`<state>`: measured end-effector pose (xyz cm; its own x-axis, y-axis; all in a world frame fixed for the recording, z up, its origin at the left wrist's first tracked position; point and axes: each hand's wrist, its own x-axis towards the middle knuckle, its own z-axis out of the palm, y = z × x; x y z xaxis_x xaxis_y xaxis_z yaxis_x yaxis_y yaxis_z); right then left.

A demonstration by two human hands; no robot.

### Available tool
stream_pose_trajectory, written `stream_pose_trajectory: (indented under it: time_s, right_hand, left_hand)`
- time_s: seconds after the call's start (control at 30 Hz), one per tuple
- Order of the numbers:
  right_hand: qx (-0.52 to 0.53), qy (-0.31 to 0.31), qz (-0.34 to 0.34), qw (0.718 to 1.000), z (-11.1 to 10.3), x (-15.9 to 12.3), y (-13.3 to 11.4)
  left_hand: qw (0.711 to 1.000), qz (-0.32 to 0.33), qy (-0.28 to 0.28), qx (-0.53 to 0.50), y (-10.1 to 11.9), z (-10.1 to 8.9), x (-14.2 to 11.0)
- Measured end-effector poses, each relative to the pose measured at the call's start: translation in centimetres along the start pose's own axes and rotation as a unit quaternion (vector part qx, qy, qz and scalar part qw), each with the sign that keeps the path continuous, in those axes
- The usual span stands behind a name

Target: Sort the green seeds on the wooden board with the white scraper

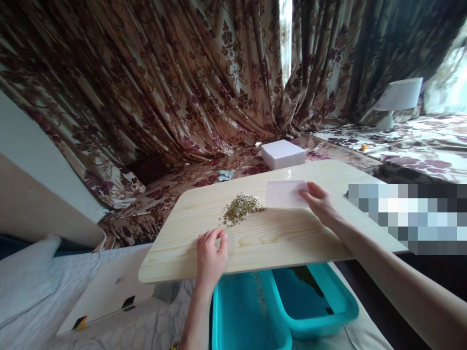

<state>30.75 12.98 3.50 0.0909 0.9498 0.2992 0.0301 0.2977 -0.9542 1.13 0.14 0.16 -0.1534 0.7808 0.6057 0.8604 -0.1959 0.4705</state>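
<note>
A small heap of greenish dried bits (241,209) lies in the middle of a pale wooden board (277,238). My right hand (323,204) rests on the board to the right of the heap, its fingers pinched on the edge of a white translucent card (284,193). My left hand (211,255) sits at the board's near edge, below the heap. Its fingers are curled together around something small and clear that I cannot make out.
A turquoise two-part plastic tub (284,311) stands under the board's near edge. A white box (283,153) sits beyond the board on flowered fabric. Heavy flowered curtains (182,78) hang behind. A white lamp (399,97) stands at the far right, flat cardboard (109,291) at the lower left.
</note>
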Motion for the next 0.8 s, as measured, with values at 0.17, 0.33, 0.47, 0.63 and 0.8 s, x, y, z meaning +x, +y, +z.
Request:
stream_pose_trajectory:
  time_s: [0.17,0.33,0.47,0.63,0.8]
  right_hand:
    - [-0.013,-0.019,0.002,1.0,0.0,0.0,0.2]
    - [-0.009,-0.034,0.005,0.999,0.0,-0.2,0.0]
    - [-0.01,-0.033,0.0,0.999,0.5,-0.3,-0.1]
    - [-0.011,-0.058,0.0,0.998,1.2,-0.5,-0.3]
    - [0.007,-0.042,-0.002,0.999,1.0,-0.7,-0.7]
  left_hand:
    - [1.0,0.0,0.003,0.002,0.1,0.0,0.1]
    - [1.0,0.0,0.004,0.003,0.1,0.0,0.1]
    - [1.0,0.0,0.003,0.003,0.0,0.0,0.1]
    - [1.0,-0.001,0.003,0.005,0.0,0.0,0.1]
    - [1.0,-0.002,0.0,0.004,0.0,0.0,0.1]
